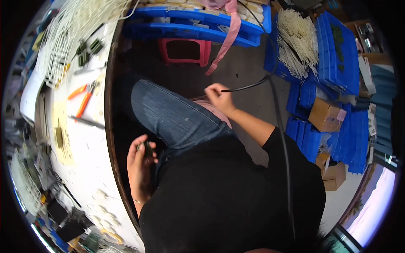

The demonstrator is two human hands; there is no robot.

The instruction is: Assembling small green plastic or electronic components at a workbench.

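The small dark part (147,149) is mostly hidden by the left hand's (141,166) curled fingers (145,141).

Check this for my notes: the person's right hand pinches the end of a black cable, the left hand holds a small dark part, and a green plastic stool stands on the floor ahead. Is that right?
Not quite: the head view shows the stool is pink, not green. The rest holds: the right hand pinches the end of the black cable, and the left hand holds a small dark part.
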